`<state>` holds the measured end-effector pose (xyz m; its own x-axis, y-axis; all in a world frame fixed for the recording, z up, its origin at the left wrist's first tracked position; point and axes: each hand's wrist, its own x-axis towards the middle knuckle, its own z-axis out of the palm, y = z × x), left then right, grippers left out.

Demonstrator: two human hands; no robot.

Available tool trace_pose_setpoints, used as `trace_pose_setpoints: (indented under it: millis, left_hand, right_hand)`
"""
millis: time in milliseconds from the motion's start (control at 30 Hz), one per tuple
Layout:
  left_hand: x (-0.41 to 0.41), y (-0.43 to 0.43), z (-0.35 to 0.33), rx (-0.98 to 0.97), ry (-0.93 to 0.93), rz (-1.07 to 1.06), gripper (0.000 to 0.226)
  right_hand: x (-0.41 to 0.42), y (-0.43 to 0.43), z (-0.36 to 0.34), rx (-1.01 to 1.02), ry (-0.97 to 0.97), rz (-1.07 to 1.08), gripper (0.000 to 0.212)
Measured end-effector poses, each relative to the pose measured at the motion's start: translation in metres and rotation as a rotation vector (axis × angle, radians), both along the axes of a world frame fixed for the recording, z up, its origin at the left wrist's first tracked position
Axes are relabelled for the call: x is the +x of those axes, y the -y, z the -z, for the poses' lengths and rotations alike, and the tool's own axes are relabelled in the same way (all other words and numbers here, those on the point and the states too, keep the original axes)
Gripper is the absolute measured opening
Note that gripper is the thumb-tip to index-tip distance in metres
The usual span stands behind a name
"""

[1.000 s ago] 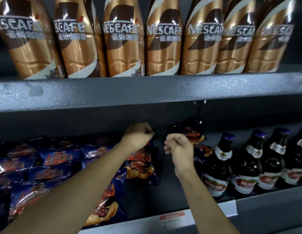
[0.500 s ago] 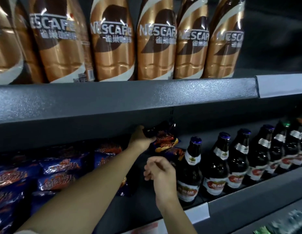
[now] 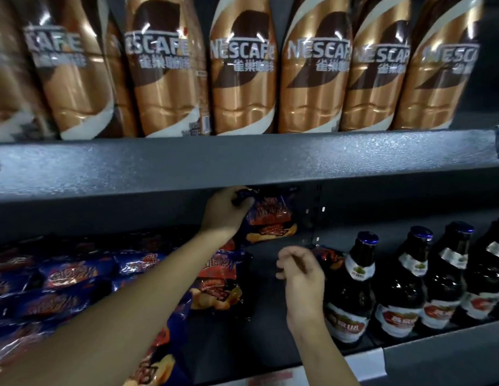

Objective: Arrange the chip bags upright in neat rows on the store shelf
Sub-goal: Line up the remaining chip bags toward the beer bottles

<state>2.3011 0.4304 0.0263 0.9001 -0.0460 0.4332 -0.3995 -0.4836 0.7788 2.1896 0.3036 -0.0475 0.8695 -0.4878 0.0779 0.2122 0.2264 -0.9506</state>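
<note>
Left hand point(image 3: 223, 215) grips one chip bag point(image 3: 270, 221). Right hand point(image 3: 301, 277), fingers curled, grip unclear, hovers beside four beer bottles point(image 3: 359, 277).

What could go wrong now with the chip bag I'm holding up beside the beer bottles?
The left hand grips the chip bag only by its top edge, so it may slip and drop. The right hand is close to the nearest beer bottle; a bump could topple it.

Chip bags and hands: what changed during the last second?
The left hand took a chip bag by its top and holds it up under the upper shelf. The right hand dropped lower, empty. The other chip bags and beer bottles stayed.
</note>
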Motion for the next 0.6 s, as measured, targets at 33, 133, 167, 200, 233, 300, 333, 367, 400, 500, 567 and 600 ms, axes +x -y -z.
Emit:
trace_pose_setpoints:
  millis: [33, 133, 167, 200, 233, 300, 333, 367, 400, 500, 567, 600]
  left_hand:
    - [-0.005, -0.011, -0.004, -0.029, 0.005, 0.006, 0.023]
    - [-0.029, -0.043, -0.015, -0.102, -0.048, 0.048, 0.022]
    - [-0.038, -0.052, -0.017, -0.118, -0.066, 0.068, 0.020]
    - [-0.046, -0.061, -0.018, -0.116, -0.078, 0.079, 0.018]
    - [-0.054, -0.068, -0.018, -0.109, -0.091, 0.088, 0.016]
    - [-0.069, -0.080, -0.016, -0.125, -0.124, 0.108, 0.013]
    - [-0.075, -0.086, -0.012, -0.151, -0.139, 0.114, 0.011]
    - [-0.080, -0.091, -0.008, -0.187, -0.150, 0.115, 0.010]
    - [-0.085, -0.097, -0.003, -0.228, -0.163, 0.118, 0.009]
    - [-0.098, -0.109, 0.012, -0.298, -0.196, 0.150, 0.015]
    - [-0.104, -0.115, 0.020, -0.318, -0.194, 0.143, 0.019]
    - [-0.107, -0.118, 0.023, -0.340, -0.189, 0.138, 0.019]
  right_hand:
    - [0.001, -0.001, -0.003, -0.036, 0.043, 0.042, 0.009]
    - [0.003, -0.001, -0.014, -0.183, 0.130, 0.063, 0.015]
    - [0.004, -0.001, -0.019, -0.239, 0.111, 0.012, 0.028]
    - [0.006, -0.001, -0.022, -0.304, 0.070, -0.056, 0.051]
    - [0.009, -0.001, -0.024, -0.361, 0.017, -0.125, 0.075]
    - [0.010, -0.004, -0.027, -0.366, -0.028, -0.257, 0.095]
    - [0.010, -0.006, -0.028, -0.330, -0.017, -0.323, 0.091]
    - [0.010, -0.009, -0.026, -0.294, -0.004, -0.367, 0.081]
    - [0.009, -0.012, -0.024, -0.267, 0.010, -0.392, 0.067]
    - [0.006, -0.021, -0.015, -0.197, 0.040, -0.403, 0.028]
    - [0.003, -0.027, -0.010, -0.147, 0.042, -0.409, 0.025]
    - [0.002, -0.030, -0.007, -0.134, 0.042, -0.412, 0.025]
